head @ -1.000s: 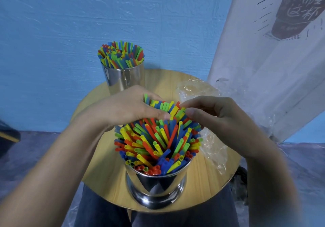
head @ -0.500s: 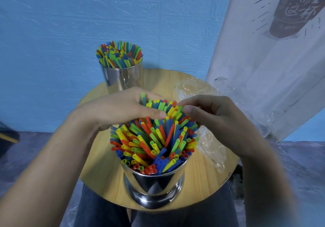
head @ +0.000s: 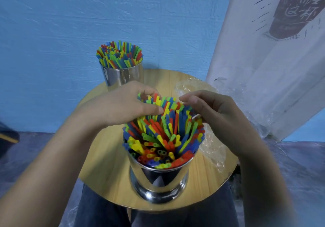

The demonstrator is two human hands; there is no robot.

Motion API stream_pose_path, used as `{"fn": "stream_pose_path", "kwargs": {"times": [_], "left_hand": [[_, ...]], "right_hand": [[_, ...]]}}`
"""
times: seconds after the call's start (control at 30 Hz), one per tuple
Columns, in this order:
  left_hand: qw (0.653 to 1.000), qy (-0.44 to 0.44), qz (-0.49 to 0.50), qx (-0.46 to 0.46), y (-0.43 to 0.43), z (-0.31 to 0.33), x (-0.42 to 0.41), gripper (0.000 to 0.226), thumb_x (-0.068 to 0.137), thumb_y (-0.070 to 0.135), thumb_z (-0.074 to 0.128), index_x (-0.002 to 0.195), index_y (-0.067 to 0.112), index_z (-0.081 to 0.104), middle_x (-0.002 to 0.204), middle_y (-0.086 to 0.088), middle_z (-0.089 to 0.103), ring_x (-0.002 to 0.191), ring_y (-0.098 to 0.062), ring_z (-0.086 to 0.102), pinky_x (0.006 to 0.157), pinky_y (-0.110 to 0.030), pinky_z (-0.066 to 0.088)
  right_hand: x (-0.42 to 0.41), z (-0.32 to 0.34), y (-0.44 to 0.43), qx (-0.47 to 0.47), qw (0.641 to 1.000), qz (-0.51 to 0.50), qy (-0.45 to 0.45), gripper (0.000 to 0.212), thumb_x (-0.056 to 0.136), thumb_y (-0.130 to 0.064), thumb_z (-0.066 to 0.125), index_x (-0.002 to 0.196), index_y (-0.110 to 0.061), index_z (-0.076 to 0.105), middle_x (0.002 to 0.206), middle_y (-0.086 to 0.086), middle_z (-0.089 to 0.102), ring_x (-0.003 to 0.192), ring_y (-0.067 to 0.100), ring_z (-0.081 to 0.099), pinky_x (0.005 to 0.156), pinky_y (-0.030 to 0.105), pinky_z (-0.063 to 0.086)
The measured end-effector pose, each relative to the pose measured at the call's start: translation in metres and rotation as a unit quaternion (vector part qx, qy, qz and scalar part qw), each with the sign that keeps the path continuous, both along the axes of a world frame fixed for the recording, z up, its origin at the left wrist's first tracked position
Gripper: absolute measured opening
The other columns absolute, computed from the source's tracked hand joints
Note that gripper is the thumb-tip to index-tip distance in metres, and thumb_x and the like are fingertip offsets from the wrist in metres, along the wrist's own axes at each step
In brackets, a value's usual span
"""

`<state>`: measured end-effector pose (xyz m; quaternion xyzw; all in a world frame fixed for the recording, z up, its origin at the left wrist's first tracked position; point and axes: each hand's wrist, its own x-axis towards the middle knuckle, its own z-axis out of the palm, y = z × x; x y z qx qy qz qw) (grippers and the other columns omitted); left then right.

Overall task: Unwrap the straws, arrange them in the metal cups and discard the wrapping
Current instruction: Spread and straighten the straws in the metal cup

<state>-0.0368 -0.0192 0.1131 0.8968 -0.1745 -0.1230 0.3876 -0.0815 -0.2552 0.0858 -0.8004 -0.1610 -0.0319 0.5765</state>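
Observation:
A shiny metal cup (head: 158,179) stands at the near edge of the round wooden table (head: 105,165), packed with coloured straws (head: 163,133) that fan out above its rim. My left hand (head: 123,105) curls over the far left tips of this bundle, thumb lying across them. On the right side my right hand (head: 214,114) cups the same straws with curled fingers, its thumb beside the far tips. A second metal cup (head: 123,75) full of straws (head: 119,54) stands at the table's far edge. Crumpled clear wrapping (head: 211,149) lies on the table, right of the near cup.
A blue wall rises behind the table. A white printed banner (head: 263,60) leans at the right, with more clear plastic (head: 260,118) at its foot. My dark-trousered legs (head: 105,209) are under the table's near edge.
Both hands have stayed on the near cup's straws. The bundle is drawn in tighter and stands more upright. My right thumb has shifted off the straw tips to their side.

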Motion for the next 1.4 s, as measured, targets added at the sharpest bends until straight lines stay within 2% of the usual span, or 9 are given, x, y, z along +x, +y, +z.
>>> {"fn": "stream_pose_path", "kwargs": {"times": [0.13,0.3,0.4,0.53,0.7,0.9,1.0,1.27,1.4], "left_hand": [[1.0,0.005,-0.007,0.0,0.005,0.005,-0.005,0.023,0.082,0.052,0.079,0.103,0.042,0.075,0.112,0.01,0.074,0.104,-0.008,0.07,0.096,-0.044,0.057],[0.999,0.009,-0.03,-0.04,-0.007,0.007,-0.008,0.016,0.09,0.017,0.073,0.104,0.023,0.075,0.096,0.011,0.078,0.084,-0.007,0.075,0.082,-0.03,0.06],[0.998,0.004,-0.012,-0.054,-0.012,0.002,-0.006,0.011,0.089,0.009,0.072,0.098,0.016,0.074,0.091,0.005,0.078,0.081,-0.012,0.075,0.078,-0.03,0.061],[0.996,0.003,0.015,-0.087,-0.009,-0.001,-0.006,0.007,0.089,0.013,0.075,0.093,0.018,0.076,0.092,0.002,0.079,0.082,-0.014,0.076,0.077,-0.032,0.062],[0.992,-0.002,0.046,-0.116,-0.004,-0.004,-0.007,0.004,0.09,0.014,0.074,0.089,0.018,0.073,0.088,0.008,0.079,0.077,-0.011,0.076,0.065,-0.02,0.059],[0.995,0.023,0.015,-0.099,-0.004,-0.003,-0.005,0.023,0.088,0.013,0.073,0.105,0.027,0.067,0.106,0.009,0.075,0.087,-0.009,0.075,0.076,-0.028,0.062],[0.996,0.029,-0.008,-0.082,-0.008,-0.001,-0.005,0.025,0.089,0.009,0.068,0.106,0.028,0.07,0.099,0.01,0.076,0.084,-0.006,0.075,0.07,-0.021,0.06],[0.995,0.018,0.013,-0.093,-0.009,-0.003,-0.002,0.012,0.088,0.015,0.074,0.094,0.025,0.073,0.091,0.007,0.078,0.079,-0.009,0.076,0.067,-0.023,0.058],[0.993,0.027,0.022,-0.116,-0.007,-0.004,-0.003,0.011,0.089,0.015,0.075,0.094,0.026,0.075,0.087,0.006,0.079,0.076,-0.011,0.077,0.062,-0.018,0.058]], "right_hand": [[-0.002,0.003,-0.001,-0.006,0.999,0.028,0.017,0.033,0.096,-0.043,0.053,0.108,-0.022,0.075,0.099,-0.005,0.078,0.094,0.015,0.075,0.079,0.028,0.061],[0.004,0.001,0.002,0.003,0.999,0.029,0.019,0.025,0.103,-0.026,0.052,0.113,-0.019,0.074,0.101,-0.006,0.079,0.095,0.01,0.075,0.077,0.021,0.059],[0.006,-0.001,0.004,0.017,0.999,0.026,0.021,0.026,0.103,-0.025,0.052,0.112,-0.018,0.075,0.101,-0.004,0.079,0.095,0.012,0.076,0.077,0.023,0.059],[0.008,-0.004,0.006,0.025,0.999,0.023,0.013,0.026,0.104,-0.024,0.051,0.109,-0.019,0.076,0.101,-0.001,0.079,0.096,0.017,0.075,0.082,0.029,0.061],[0.009,-0.004,0.006,0.031,0.999,0.03,0.026,0.025,0.105,-0.019,0.051,0.107,-0.015,0.076,0.098,0.002,0.079,0.095,0.021,0.076,0.081,0.031,0.062],[0.012,-0.003,0.009,0.039,0.999,0.023,0.023,0.023,0.104,-0.015,0.055,0.101,-0.013,0.077,0.094,0.005,0.079,0.091,0.022,0.077,0.079,0.032,0.062],[0.013,-0.003,0.01,0.033,0.999,0.022,0.017,0.022,0.104,-0.015,0.055,0.101,-0.014,0.077,0.094,0.004,0.079,0.091,0.022,0.076,0.077,0.032,0.062],[0.015,-0.004,0.011,0.056,0.998,0.003,0.009,0.017,0.096,-0.026,0.062,0.097,-0.018,0.077,0.093,0.001,0.079,0.09,0.02,0.076,0.074,0.03,0.06],[0.015,-0.006,0.01,0.058,0.998,0.003,0.013,0.015,0.099,-0.019,0.061,0.099,-0.016,0.076,0.093,0.002,0.079,0.09,0.021,0.076,0.074,0.03,0.061]]}}
